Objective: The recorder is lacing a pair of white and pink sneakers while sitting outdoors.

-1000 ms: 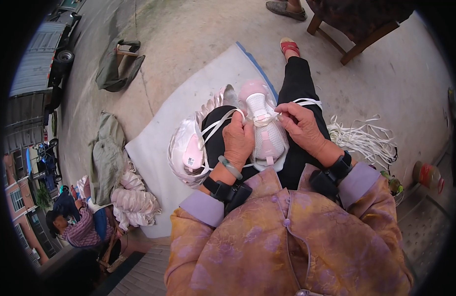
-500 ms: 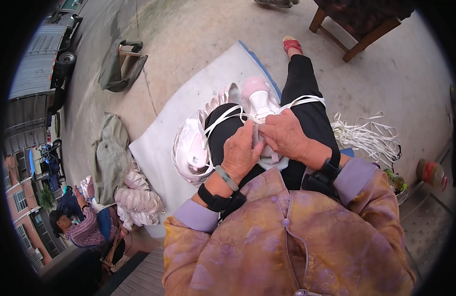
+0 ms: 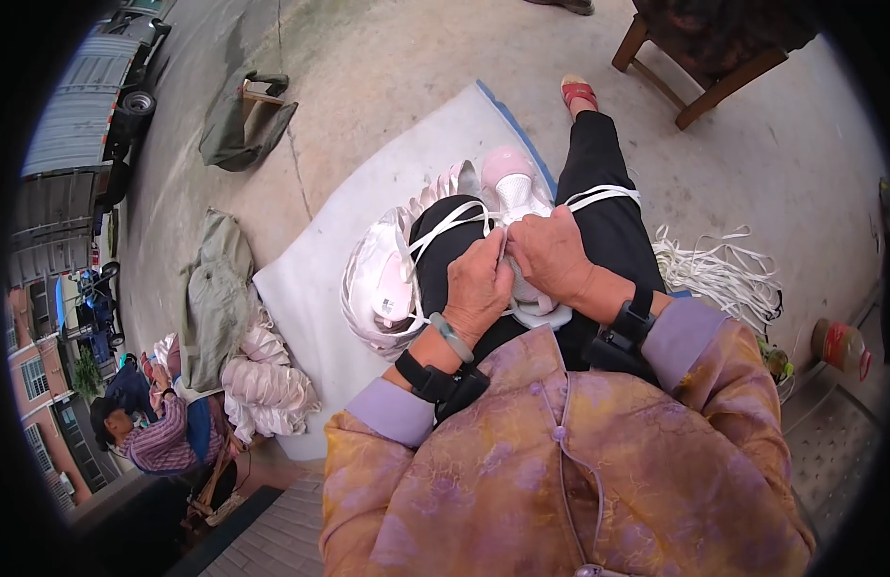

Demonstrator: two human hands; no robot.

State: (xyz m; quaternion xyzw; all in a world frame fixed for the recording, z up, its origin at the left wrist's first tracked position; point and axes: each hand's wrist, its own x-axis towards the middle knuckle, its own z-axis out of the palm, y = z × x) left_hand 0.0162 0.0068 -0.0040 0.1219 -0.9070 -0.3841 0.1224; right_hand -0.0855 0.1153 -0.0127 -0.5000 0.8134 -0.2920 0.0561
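Observation:
A pink and white shoe lies between my thighs, its pink end away from me. White shoelaces run from it across both of my black-trousered legs. Over the shoe's near part, my left hand is closed in a pinch at the lacing. Right beside it, my right hand is also closed, fingertips pressed at the same spot. The lace seems to pass between the fingers, though the hands partly hide the eyelets. By my left knee sits a curved row of pink and white shoe uppers.
A white sheet covers the ground under the work. To the right lie a heap of white laces and a bottle. A wooden seat stands far right. At left are bundled uppers, grey-green cloth and another person.
My hands have drawn closer together over the shoe. My left fingers have closed further, and my right hand has turned slightly. The whole view has shifted a little.

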